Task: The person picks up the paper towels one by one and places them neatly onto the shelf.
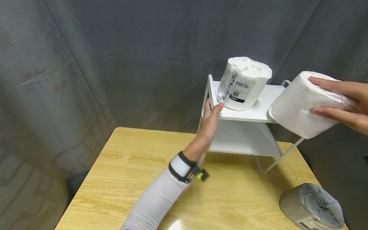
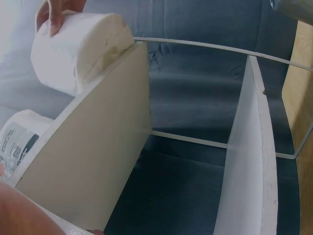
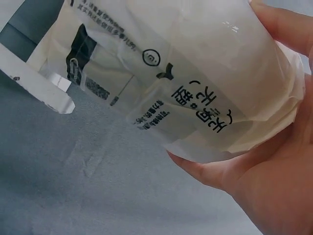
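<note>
A grey curtain (image 1: 115, 64) is hanging behind everything, filling the back of the head view. In front of it a wooden counter (image 1: 138, 179) is carrying a white shelf (image 1: 258, 110) with two boards and a thin wire frame; the shelf is standing toward the counter's far right.

On the top board a wrapped roll (image 1: 244, 83) is sitting upright, near the left end, its printed label facing the camera. A second roll (image 1: 304, 102) — also white and in clear printed wrap — is being held tilted in the air at the right end of the top board, its lower end just over the board's right edge; whether it is touching the board cannot be told from the head view, though the left wrist view shows it (image 2: 78, 49) lying close against the board's corner. A grey-wrapped roll (image 1: 313, 207) is lying on its side at the counter's near right corner, well apart from the shelf.

The right hand (image 1: 345, 102) is grasping the second roll, fingers spread along its side and top, with the palm cupping its end in the right wrist view (image 3: 264, 176). The left hand (image 1: 211, 116) is gripping the left end of the shelf's top board, thumb tip just beside the upright roll's base — the fingers behind the board are hidden. A white sleeve (image 1: 155, 201) is covering the left forearm, with a black-and-white band (image 1: 184, 167) at the wrist.
</note>
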### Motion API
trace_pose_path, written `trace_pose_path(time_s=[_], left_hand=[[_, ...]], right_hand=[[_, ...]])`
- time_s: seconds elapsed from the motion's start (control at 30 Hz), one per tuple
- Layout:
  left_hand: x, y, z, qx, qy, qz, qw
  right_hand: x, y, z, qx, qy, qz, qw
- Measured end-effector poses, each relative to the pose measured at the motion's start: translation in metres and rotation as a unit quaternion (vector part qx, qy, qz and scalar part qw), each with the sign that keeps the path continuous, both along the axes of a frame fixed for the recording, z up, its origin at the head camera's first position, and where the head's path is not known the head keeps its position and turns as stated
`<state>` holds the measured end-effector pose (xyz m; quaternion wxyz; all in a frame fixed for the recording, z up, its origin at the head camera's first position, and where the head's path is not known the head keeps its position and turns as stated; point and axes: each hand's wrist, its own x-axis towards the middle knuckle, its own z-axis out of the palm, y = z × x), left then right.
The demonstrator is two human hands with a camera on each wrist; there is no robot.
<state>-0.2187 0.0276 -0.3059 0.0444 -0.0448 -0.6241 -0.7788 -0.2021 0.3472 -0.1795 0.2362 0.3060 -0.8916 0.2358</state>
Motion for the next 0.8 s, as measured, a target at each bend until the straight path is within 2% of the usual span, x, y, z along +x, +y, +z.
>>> trace_pose_path(time_s=[0.13,0.33,0.5,0.8], left_hand=[[-0.001,0.000,-0.001,0.004,0.006,-0.004,1.0000],[-0.001,0.000,-0.001,0.006,0.007,-0.006,0.9999],[-0.002,-0.001,-0.002,0.004,0.007,-0.005,1.0000],[-0.001,-0.002,-0.003,0.004,0.011,-0.005,0.9999]], right_hand=[[-0.003,-0.005,0.004,0.029,-0.005,-0.022,0.999],[-0.006,-0.013,0.009,0.079,0.035,-0.027,0.996],[-0.009,-0.017,0.011,0.095,0.052,-0.040,0.993],[-0.020,-0.023,0.017,0.142,0.027,-0.067,0.987]])
